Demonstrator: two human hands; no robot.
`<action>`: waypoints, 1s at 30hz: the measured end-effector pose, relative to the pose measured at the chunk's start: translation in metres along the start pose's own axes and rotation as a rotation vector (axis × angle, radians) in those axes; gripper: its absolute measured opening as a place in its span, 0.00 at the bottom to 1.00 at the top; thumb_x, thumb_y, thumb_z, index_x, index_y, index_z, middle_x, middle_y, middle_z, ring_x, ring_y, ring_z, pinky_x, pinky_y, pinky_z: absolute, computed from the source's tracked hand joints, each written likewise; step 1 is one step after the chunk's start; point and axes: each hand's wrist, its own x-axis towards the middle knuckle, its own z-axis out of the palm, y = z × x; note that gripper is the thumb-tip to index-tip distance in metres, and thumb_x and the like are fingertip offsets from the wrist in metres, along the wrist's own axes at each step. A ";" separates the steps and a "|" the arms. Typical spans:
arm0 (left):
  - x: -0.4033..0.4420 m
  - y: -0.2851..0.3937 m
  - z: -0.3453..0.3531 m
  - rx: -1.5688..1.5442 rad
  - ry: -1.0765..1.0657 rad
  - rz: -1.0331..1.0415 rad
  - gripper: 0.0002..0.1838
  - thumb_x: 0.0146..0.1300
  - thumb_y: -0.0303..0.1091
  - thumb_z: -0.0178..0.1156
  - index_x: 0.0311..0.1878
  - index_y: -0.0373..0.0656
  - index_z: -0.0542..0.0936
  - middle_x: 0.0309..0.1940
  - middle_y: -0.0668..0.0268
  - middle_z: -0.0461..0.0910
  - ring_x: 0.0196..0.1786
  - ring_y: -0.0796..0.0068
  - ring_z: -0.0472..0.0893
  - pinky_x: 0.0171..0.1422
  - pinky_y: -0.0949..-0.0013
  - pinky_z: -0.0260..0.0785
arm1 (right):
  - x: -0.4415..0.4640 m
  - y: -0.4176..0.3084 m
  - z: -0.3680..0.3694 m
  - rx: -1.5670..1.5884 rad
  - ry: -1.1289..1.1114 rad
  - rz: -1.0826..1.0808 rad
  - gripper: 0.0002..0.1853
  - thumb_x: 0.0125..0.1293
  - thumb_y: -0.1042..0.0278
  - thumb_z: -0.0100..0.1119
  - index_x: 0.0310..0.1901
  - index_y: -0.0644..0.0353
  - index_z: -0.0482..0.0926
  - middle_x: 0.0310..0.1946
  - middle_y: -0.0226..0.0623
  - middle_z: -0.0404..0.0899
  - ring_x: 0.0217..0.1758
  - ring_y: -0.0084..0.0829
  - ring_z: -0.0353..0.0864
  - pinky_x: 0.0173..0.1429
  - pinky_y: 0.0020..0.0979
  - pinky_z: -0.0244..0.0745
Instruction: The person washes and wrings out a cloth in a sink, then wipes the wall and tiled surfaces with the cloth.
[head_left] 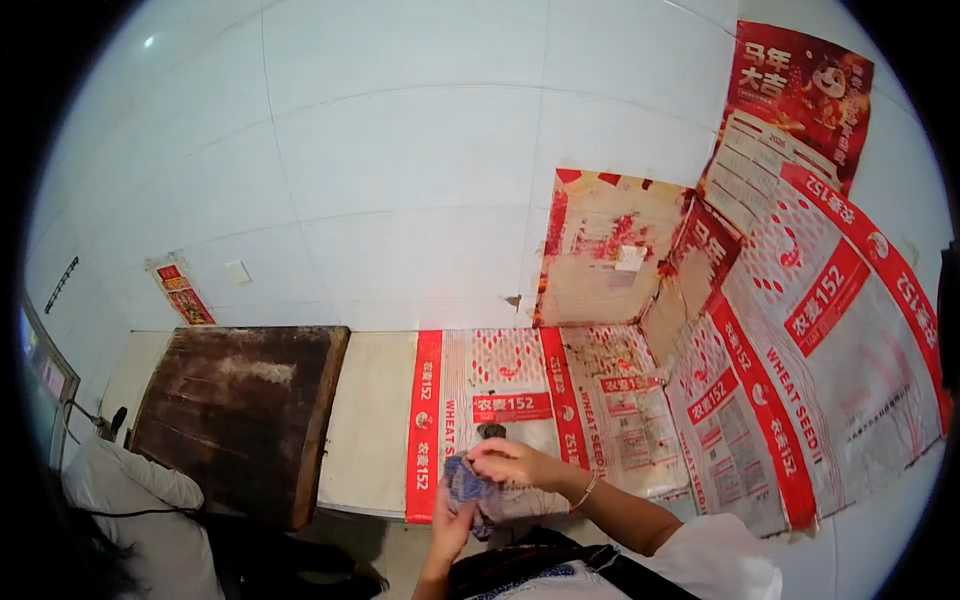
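Observation:
A crumpled blue-grey cloth (466, 484) is between my two hands, over the front edge of the counter. My left hand (456, 526) grips its lower part from below, with the fingers closed. From the right, my right hand (518, 464) pinches the cloth's upper edge; a thin bracelet circles that wrist. Just beyond my right hand, a small dark lump (492, 431) rests on the printed red-and-white plastic sheet (510, 375). Its kind cannot be made out.
A thick dark wooden board (235, 410) lies on the counter's left part. Another person in a light top (150, 500) is at the lower left. Stained cardboard (590, 255) and a printed sheet (845, 320) cover the right corner walls, below a red calendar (795, 90).

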 end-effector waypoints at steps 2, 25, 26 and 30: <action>-0.020 -0.007 -0.020 -0.148 0.074 -0.031 0.30 0.64 0.23 0.56 0.68 0.37 0.59 0.57 0.58 0.71 0.57 0.68 0.73 0.63 0.66 0.65 | -0.002 0.012 0.014 -0.033 0.055 -0.044 0.15 0.72 0.62 0.50 0.53 0.63 0.74 0.42 0.31 0.77 0.44 0.20 0.75 0.50 0.25 0.72; -0.037 -0.006 -0.064 -0.198 0.414 0.035 0.33 0.62 0.33 0.59 0.68 0.35 0.60 0.60 0.59 0.69 0.62 0.70 0.67 0.68 0.69 0.58 | -0.016 0.061 0.038 -0.004 0.212 0.143 0.12 0.72 0.63 0.50 0.46 0.63 0.77 0.32 0.35 0.81 0.32 0.25 0.80 0.40 0.24 0.77; -0.040 0.000 -0.061 -0.181 0.414 0.047 0.33 0.62 0.34 0.59 0.68 0.35 0.60 0.59 0.60 0.69 0.62 0.71 0.67 0.68 0.69 0.58 | -0.009 0.064 0.033 -0.005 0.164 0.152 0.12 0.72 0.62 0.49 0.46 0.63 0.76 0.31 0.35 0.80 0.32 0.23 0.79 0.39 0.24 0.76; -0.047 -0.011 -0.062 -0.206 0.445 0.121 0.33 0.61 0.35 0.60 0.68 0.38 0.61 0.60 0.60 0.69 0.62 0.72 0.67 0.68 0.71 0.58 | 0.009 0.075 0.026 -0.033 0.041 0.164 0.13 0.73 0.61 0.47 0.47 0.62 0.74 0.32 0.34 0.79 0.31 0.24 0.79 0.40 0.23 0.76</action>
